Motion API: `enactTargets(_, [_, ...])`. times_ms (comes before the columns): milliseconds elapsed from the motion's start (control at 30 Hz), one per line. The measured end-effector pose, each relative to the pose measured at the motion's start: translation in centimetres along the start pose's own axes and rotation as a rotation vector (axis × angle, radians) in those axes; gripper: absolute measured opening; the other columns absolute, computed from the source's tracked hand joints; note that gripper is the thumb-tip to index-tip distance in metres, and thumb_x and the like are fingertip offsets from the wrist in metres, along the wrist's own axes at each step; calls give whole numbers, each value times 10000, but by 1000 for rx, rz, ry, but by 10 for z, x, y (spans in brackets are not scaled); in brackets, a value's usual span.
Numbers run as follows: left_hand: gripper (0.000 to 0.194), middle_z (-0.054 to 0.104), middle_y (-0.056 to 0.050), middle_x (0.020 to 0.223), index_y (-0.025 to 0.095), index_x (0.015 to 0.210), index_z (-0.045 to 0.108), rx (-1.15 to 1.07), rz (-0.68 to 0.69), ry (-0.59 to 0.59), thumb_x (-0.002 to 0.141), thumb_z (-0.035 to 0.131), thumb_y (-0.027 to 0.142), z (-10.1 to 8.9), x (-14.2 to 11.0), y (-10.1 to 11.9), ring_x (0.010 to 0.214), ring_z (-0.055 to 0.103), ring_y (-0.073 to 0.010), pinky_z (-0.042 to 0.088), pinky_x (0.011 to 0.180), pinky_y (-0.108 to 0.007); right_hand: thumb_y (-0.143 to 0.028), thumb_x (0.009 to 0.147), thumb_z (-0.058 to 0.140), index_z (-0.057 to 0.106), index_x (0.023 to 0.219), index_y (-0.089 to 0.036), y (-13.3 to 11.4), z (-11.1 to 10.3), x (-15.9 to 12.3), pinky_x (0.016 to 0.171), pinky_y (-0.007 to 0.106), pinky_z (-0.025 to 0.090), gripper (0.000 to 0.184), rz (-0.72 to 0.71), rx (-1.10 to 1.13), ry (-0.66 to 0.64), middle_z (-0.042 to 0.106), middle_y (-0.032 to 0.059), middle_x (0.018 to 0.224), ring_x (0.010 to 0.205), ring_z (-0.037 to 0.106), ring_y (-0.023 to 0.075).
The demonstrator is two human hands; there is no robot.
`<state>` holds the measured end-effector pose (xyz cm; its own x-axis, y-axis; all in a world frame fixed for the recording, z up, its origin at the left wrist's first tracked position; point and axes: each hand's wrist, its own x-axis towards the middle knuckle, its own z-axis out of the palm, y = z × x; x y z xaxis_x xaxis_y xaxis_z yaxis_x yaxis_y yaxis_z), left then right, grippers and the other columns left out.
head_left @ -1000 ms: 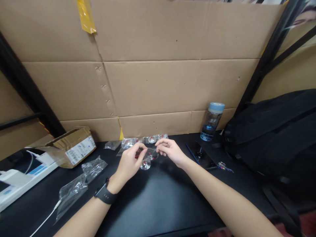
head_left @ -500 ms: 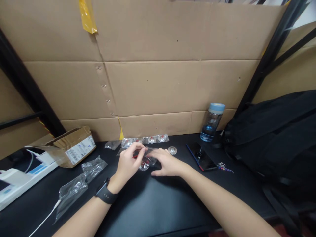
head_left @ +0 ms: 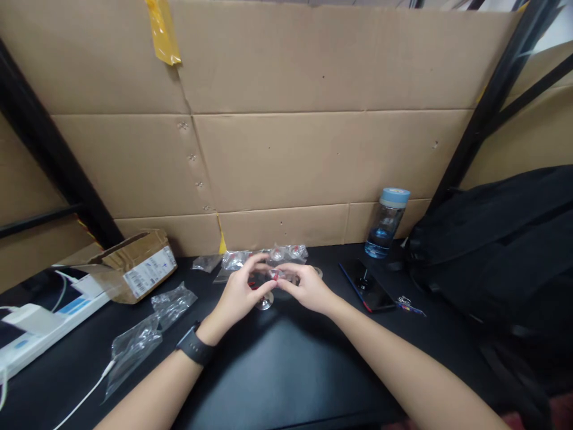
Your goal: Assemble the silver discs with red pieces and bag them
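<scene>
My right hand (head_left: 307, 289) pinches a small clear piece with a red part (head_left: 276, 275) between thumb and fingers; its exact kind is too small to make out. On its other side my left hand (head_left: 239, 292), with a dark watch (head_left: 196, 344) on the wrist, curls thumb and fingers round the same piece. Below the fingertips a clear round disc like a suction cup (head_left: 265, 301) lies on the black surface. Behind the right fingers a second clear disc (head_left: 318, 272) is mostly covered. Several bagged clear discs with red parts (head_left: 286, 252) lie along the cardboard wall.
Torn clear plastic bags (head_left: 136, 343) and an open cardboard box (head_left: 147, 266) are at left, beside a white power strip (head_left: 54, 325). To the right are a phone (head_left: 367, 286), keys (head_left: 408, 304), a blue-lidded bottle (head_left: 387, 224) and a black backpack (head_left: 501, 251).
My right hand has drawn up to my left, and its thumb has gone from spread to pinching. The clear piece with red is now between both hands' fingertips. The view has shifted slightly.
</scene>
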<state>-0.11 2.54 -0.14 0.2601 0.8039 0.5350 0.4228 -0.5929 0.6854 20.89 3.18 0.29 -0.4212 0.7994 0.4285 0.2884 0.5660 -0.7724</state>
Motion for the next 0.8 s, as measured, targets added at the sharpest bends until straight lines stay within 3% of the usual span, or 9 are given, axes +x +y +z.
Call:
enactTargets(100, [314, 778, -72, 1011, 212, 1115, 700, -64, -62, -55, 866, 731, 402, 1, 0, -7, 901, 747, -237, 590, 853, -357, -342, 871, 707, 681, 1085, -194, 5, 2, 1, 726, 277, 548, 261, 30, 139, 32, 754, 53, 977, 813, 701, 180])
enactTargets(200, [287, 786, -65, 975, 205, 1047, 744, -45, -76, 26, 837, 765, 400, 0, 0, -6, 845, 748, -230, 599, 812, -345, -354, 815, 765, 653, 1005, -178, 8, 2, 3, 749, 294, 567, 282, 55, 247, 79, 730, 51, 937, 806, 707, 178])
enactTargets(300, [202, 784, -59, 983, 223, 986, 784, -13, -3, 97, 857, 749, 373, -2, 1, -1, 894, 736, -230, 583, 856, -351, -358, 808, 763, 642, 949, -173, 8, 0, 5, 771, 313, 579, 262, 73, 298, 93, 713, 43, 889, 781, 714, 177])
enactTargets(400, [176, 783, -57, 1005, 235, 972, 800, -14, 28, 164, 894, 707, 362, -3, 2, 1, 923, 734, -227, 579, 881, -356, -351, 806, 755, 649, 914, -172, 8, -1, 6, 797, 327, 586, 235, 80, 303, 107, 718, 50, 889, 800, 722, 187])
enactTargets(533, [199, 800, -44, 955, 233, 957, 800, 12, -35, 217, 869, 729, 397, -3, 0, -1, 848, 757, -236, 608, 828, -367, -331, 803, 752, 665, 904, -170, 8, -2, 7, 767, 324, 586, 209, 70, 269, 129, 734, 56, 867, 785, 723, 189])
enactTargets(800, [185, 804, -20, 998, 275, 1004, 811, 181, -8, 131, 906, 677, 357, -5, -1, -1, 907, 767, -258, 597, 867, -383, -296, 834, 723, 684, 924, -191, 16, 1, 4, 762, 312, 586, 144, 35, 63, 172, 751, 44, 858, 788, 728, 187])
